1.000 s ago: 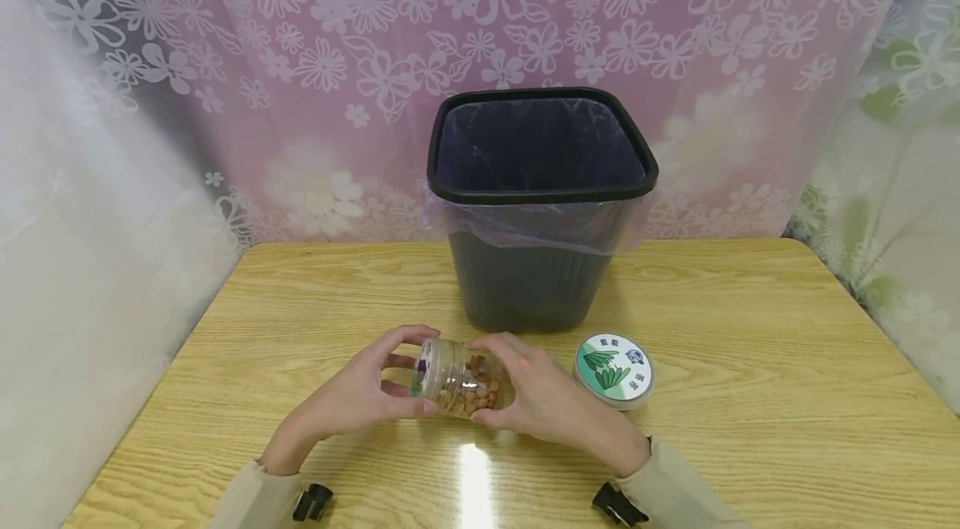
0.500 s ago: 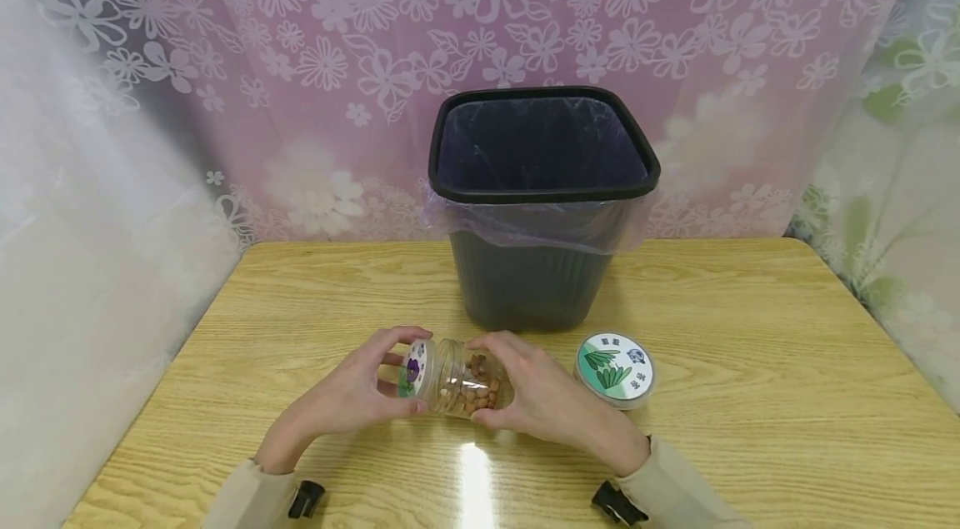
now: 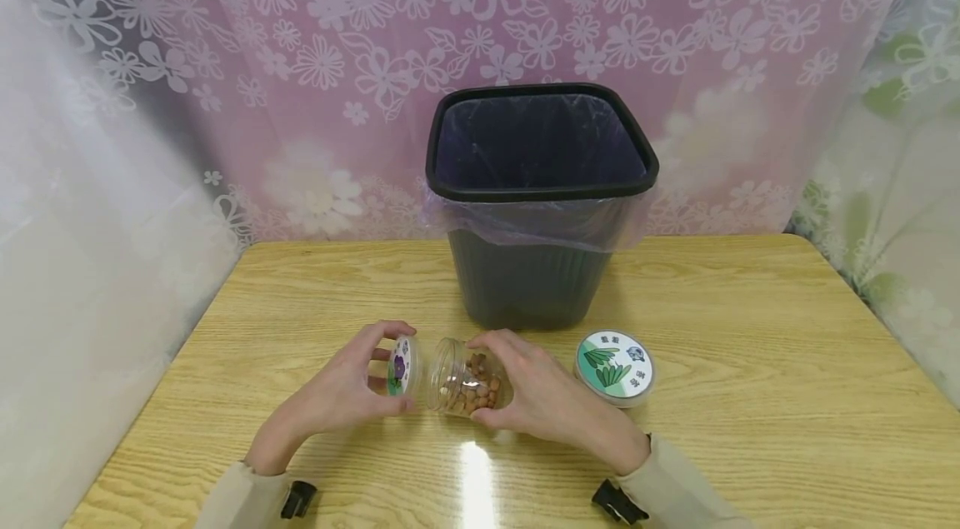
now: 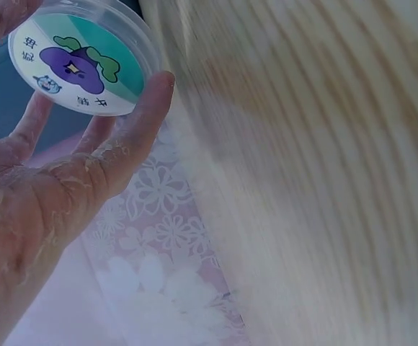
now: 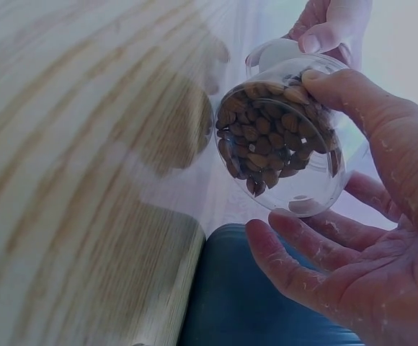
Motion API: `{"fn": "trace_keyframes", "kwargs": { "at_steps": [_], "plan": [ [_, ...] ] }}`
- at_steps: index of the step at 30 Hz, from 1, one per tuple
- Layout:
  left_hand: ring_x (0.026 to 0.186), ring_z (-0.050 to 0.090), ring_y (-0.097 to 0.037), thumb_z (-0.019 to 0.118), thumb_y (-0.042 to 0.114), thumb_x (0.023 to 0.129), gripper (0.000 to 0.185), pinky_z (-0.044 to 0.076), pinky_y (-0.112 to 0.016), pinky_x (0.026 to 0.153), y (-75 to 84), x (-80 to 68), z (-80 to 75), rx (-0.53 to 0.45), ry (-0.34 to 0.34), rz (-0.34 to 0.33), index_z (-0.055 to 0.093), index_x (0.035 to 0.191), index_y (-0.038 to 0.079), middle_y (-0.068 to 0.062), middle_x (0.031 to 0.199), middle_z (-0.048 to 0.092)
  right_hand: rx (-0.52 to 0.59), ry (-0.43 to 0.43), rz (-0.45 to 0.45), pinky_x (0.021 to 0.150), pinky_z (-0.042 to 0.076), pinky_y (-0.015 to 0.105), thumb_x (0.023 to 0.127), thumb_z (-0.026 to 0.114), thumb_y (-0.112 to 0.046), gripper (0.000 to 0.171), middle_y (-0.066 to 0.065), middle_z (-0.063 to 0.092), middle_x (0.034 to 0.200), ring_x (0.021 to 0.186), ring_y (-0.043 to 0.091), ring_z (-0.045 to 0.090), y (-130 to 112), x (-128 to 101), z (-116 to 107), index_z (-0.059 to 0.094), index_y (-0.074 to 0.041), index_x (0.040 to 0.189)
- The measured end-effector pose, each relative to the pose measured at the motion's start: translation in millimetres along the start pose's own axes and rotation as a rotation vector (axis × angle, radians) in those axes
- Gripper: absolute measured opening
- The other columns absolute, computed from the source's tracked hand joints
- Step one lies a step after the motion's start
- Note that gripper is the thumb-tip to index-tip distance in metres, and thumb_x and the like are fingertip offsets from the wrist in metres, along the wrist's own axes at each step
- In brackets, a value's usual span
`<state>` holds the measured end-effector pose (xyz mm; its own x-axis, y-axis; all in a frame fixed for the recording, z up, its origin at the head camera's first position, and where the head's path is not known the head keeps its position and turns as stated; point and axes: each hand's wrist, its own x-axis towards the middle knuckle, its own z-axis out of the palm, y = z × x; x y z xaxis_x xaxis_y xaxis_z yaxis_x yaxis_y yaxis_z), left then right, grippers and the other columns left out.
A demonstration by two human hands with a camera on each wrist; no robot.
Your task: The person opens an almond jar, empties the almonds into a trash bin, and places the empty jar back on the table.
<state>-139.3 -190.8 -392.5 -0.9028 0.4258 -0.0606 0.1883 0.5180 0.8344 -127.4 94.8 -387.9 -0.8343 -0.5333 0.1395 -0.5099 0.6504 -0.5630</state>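
Tabletop mid-front: left hand (image 3: 341, 391) pinches lid (image 3: 399, 365) just beside jar (image 3: 467, 386), gripped by right hand (image 3: 542, 396).

Open tabletop (image 3: 750, 396) right and left of the hands, bin (image 3: 536, 204) blocking behind, second lidded jar (image 3: 614, 368) just right

We are holding a clear plastic jar (image 3: 467, 385) of almonds on its side, mouth leftward; its white lid (image 3: 400, 366), bearing an eggplant label, is off, just beside the mouth.

A lined black bin (image 3: 540, 204) stands behind a lidded tub (image 3: 614, 368).
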Motion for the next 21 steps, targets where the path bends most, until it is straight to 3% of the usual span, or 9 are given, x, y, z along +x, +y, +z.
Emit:
{"fn": "trace_keyframes", "kwargs": {
  "at_steps": [11,21],
  "plan": [
    [0.132,0.056,-0.040,0.088,0.016,0.076,0.083,0.057,-0.043,0.099,-3.9,0.6,-2.7,0.010,0.034,-0.039,0.038,0.142,0.012,-0.014,0.149,0.042,-0.029,0.001,-0.006,0.102,0.055,0.047,0.077,0.089,-0.034,0.076,0.007,0.063,0.135,0.124,0.026,0.063,-0.5,-1.4,0.1,0.051,-0.016,0.140],
    [0.138,0.052,-0.040,0.088,0.016,0.076,0.085,0.056,-0.042,0.102,-5.2,0.3,-1.5,-0.035,0.024,-0.054,0.033,0.140,0.009,-0.019,0.150,0.038,-0.032,-0.006,-0.039,0.109,0.051,0.047,0.077,0.088,-0.037,0.087,0.007,0.058,0.146,0.134,0.027,0.058,-1.6,-1.9,-2.1,0.045,-0.022,0.151]
  ]
}}
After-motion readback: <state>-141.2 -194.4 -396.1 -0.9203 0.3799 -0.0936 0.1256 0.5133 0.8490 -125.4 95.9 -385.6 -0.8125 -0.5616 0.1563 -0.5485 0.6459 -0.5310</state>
